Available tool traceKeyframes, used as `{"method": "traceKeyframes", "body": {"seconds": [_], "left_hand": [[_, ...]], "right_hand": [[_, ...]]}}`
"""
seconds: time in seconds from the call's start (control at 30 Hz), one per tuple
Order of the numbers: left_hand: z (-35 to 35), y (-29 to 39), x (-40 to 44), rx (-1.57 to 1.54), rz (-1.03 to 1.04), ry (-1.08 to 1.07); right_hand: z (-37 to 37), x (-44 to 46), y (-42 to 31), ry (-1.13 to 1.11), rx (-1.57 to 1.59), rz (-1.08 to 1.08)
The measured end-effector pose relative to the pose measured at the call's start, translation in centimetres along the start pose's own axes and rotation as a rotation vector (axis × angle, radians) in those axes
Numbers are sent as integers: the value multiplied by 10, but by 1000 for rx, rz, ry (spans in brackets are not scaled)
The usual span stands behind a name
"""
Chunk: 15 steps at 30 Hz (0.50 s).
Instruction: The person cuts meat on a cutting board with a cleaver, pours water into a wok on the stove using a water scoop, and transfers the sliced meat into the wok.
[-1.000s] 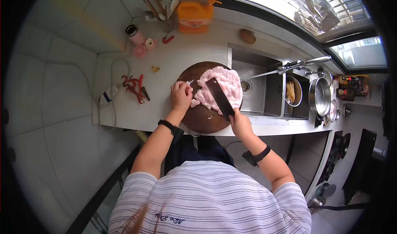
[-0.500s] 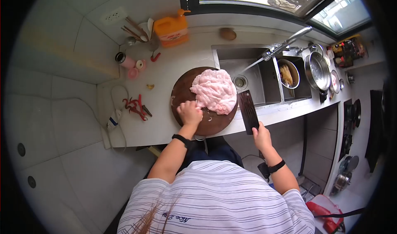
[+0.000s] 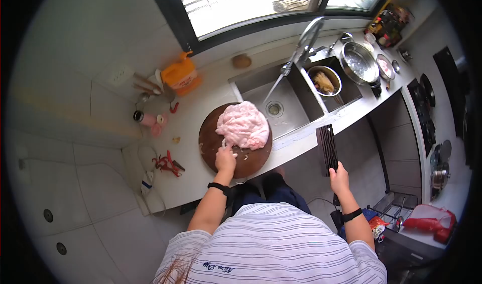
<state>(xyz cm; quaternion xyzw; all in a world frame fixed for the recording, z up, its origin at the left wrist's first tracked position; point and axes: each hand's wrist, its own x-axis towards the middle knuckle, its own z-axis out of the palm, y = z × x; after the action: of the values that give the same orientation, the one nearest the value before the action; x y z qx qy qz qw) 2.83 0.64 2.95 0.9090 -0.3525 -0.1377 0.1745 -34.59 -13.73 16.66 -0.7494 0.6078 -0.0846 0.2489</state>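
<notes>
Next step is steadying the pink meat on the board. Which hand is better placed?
Left, I'd say: the left hand is over the board, fingers at the pink meat's edge. The right hand grips the cleaver, off to the side.

Daylight came through dark-framed windows (image 3: 246,5) above a pale surface (image 3: 186,188) with an inset metal sink (image 3: 296,114); grey tiled walls (image 3: 55,103) stood to the left.
</notes>
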Motion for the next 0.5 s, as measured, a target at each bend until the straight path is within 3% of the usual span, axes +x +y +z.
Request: {"method": "traceKeyframes", "body": {"seconds": [0.1,0.13,0.17,0.2,0.23,0.27,0.33,0.4,0.5], "left_hand": [[5,-30,9,-124,-16,-53],[-29,-8,1,-494,-288,-186],[8,-51,12,-702,-308,-222],[-1,-48,6,-980,-300,-272],[-13,-41,0,-1212,-353,-329],[-15,-41,-2,-1291,-365,-337],[-25,-27,-6,-1334,-312,-310],[-26,-14,7,-1165,-281,-286],[-61,125,-14,-1170,-170,-354]], "right_hand": [[-30,-11,37,-3,-34,90],[-39,-15,57,36,-12,123],[-48,-20,77,91,11,161],[-57,-27,97,211,-8,127],[-73,-32,114,193,5,182],[-92,-41,124,231,25,250],[-114,-56,175,214,50,402],[-136,-73,223,259,24,509],[-149,-100,312,331,52,615]]}}
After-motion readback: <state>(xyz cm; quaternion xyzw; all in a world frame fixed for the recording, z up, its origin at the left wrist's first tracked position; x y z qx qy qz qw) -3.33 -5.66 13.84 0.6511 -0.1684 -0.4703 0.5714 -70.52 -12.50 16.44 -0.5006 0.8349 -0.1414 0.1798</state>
